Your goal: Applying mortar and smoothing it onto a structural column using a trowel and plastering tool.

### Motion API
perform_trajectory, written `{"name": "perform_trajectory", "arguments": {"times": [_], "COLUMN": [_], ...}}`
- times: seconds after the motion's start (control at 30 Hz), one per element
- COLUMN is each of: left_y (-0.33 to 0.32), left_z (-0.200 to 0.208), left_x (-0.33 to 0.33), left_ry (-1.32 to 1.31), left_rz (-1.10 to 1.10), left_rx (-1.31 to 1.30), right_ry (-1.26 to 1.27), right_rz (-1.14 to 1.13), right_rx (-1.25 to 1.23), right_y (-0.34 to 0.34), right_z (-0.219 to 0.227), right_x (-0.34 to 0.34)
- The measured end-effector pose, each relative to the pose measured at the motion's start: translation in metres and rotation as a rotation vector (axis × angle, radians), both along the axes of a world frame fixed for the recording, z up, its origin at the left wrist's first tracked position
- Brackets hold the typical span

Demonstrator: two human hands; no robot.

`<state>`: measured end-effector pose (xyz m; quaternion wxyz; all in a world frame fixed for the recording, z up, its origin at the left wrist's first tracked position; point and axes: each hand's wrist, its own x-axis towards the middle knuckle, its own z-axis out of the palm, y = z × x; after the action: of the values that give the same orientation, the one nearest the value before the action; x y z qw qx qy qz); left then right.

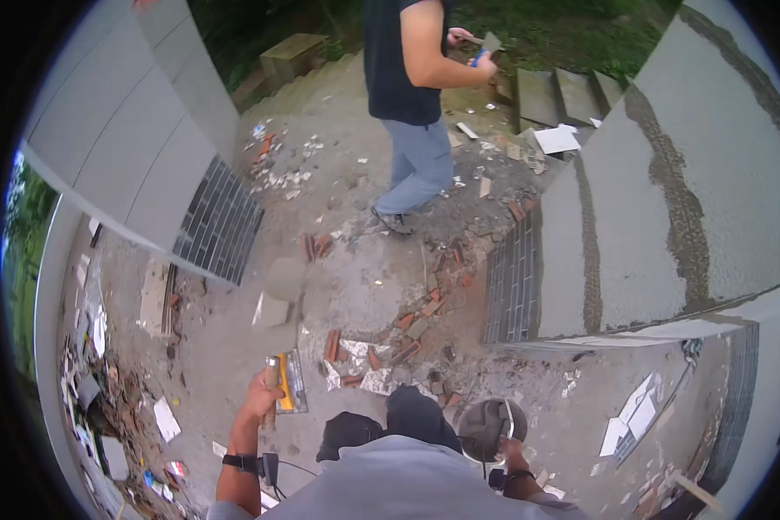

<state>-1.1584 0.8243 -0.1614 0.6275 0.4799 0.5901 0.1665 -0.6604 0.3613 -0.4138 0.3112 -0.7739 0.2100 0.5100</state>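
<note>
My left hand (264, 397) is closed round the brownish handle of a plastering trowel (296, 381), held out in front of me to the left. Its blade is flat and grey, with a yellow part beside the handle. At my right side, my right hand (511, 451) is closed at the pale curved handle of a bucket (481, 425). Grey material shows inside the bucket. The right fingers are partly hidden at the rim.
Broken red bricks (425, 312) and white tile pieces litter the concrete ahead. A tiled wall (113, 139) stands left, a mortar-streaked wall (633, 225) right. Farther off, a co-worker (407, 104) holds a blue-handled tool. Debris (104, 416) lines the left edge.
</note>
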Motion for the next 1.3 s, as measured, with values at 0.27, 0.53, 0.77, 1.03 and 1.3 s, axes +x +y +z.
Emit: {"name": "perform_trajectory", "arguments": {"times": [0.27,0.53,0.77,1.03,1.3], "left_y": [0.17,0.354,0.538,0.691,0.832], "left_z": [0.023,-0.025,-0.046,-0.021,-0.067], "left_x": [0.042,0.082,0.135,0.237,0.357], "left_ry": [0.008,-0.144,-0.112,-0.229,-0.028], "left_rz": [-0.059,-0.209,-0.429,-0.571,-0.657], "left_rx": [0.074,0.002,-0.069,-0.137,-0.008], "right_ry": [-0.116,-0.16,-0.008,0.151,0.598], "right_rz": [0.011,0.052,-0.14,-0.344,-0.689], "right_rx": [0.22,0.202,0.166,0.187,0.187], "right_y": [0.171,0.311,0.406,0.514,0.611], "right_z": [0.034,0.042,0.02,0.025,-0.034], "right_x": [0.022,0.022,-0.023,-0.065,-0.041]}}
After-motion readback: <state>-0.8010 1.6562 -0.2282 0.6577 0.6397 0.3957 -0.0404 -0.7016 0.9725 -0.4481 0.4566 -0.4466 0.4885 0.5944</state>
